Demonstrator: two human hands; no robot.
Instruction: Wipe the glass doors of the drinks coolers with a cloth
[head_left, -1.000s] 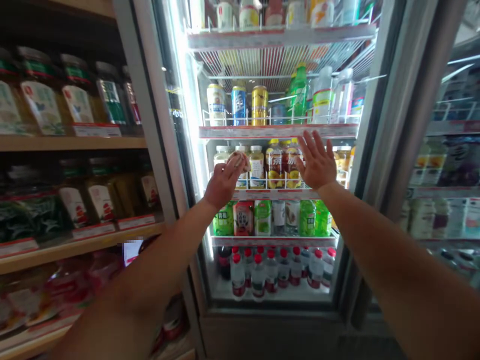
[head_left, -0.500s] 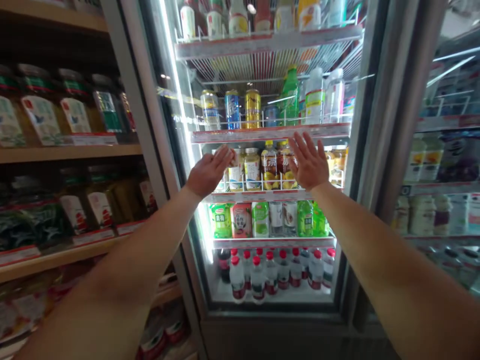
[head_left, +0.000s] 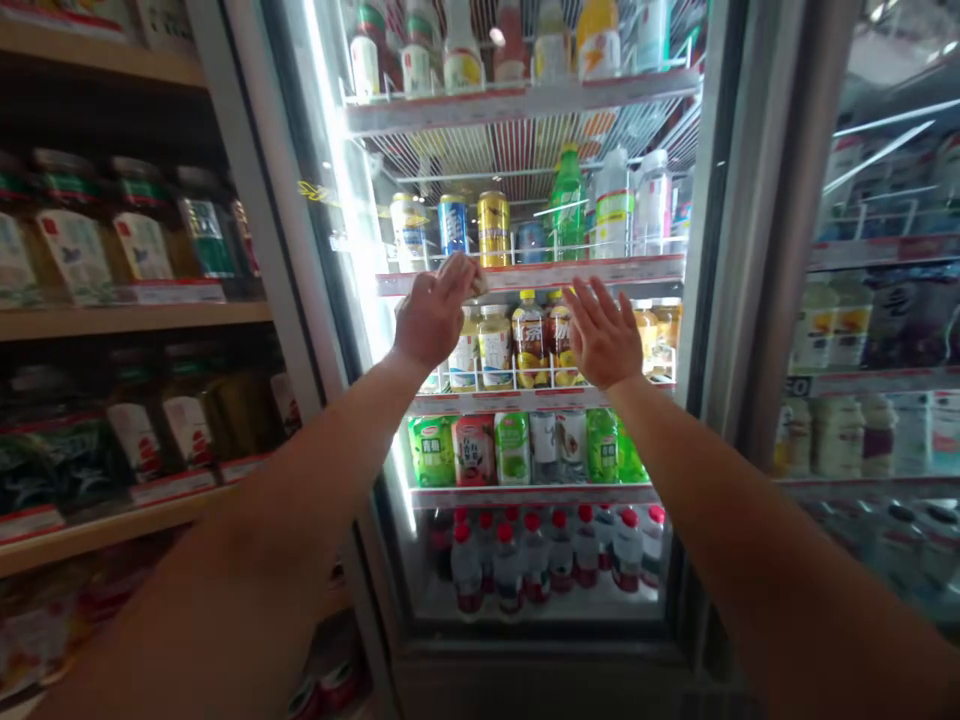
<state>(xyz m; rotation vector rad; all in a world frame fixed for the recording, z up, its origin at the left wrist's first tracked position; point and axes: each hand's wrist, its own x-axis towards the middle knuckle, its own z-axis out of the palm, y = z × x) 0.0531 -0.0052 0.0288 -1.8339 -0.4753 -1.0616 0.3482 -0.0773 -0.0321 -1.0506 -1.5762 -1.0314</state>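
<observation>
Both my arms reach up to the front of a lit drinks cooler [head_left: 712, 250]. My left hand [head_left: 429, 318] is level with the shelf rail under a row of cans [head_left: 493, 225]. Its fingers are pressed together on a small pale wad [head_left: 469, 274]. My right hand [head_left: 604, 338] is open with its fingers spread, palm toward the shelf of yellow-labelled bottles [head_left: 529, 340]. Whether either hand touches the glass I cannot tell.
Lower cooler shelves hold green bottles [head_left: 600, 445] and red-capped bottles [head_left: 559, 550]. Wooden shelves [head_left: 135, 320] with jars [head_left: 142, 245] stand at the left. A second glass-fronted cooler [head_left: 877, 300] stands at the right.
My left hand has risen from the yellow-labelled bottle shelf to the rail under the cans. My right hand has shifted slightly left and down. The view has tilted upward.
</observation>
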